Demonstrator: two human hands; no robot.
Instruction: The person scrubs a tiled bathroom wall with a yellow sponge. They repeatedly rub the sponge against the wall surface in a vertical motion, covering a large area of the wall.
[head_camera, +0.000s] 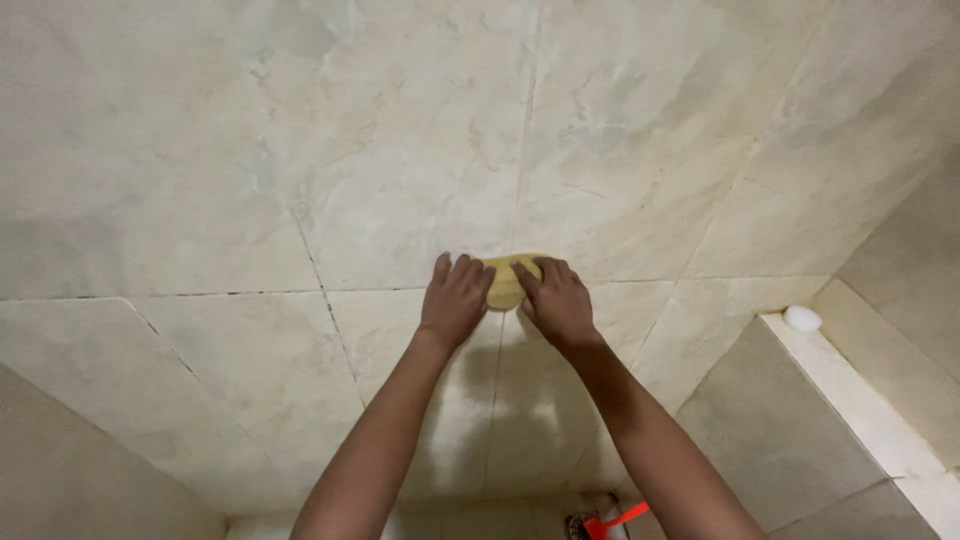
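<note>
Both arms were stretched up to the beige tiled wall (300, 150), mid-scrub by my reckoning. The left hand (455, 298) and the right hand (558, 300) pressed one yellow sponge (505, 283) flat between them, fingers curled over its edges. The next stroke wanted firm, even pressure. One white soap bar (801, 318) sat on the ledge (860, 390), and one red-handled tool (612, 521) lay below.

Mid-frame, the left hand (455, 298) and right hand (558, 300) press a yellow sponge (505, 281) against the tiled wall (300, 150) — white soap (801, 318) at right.
</note>
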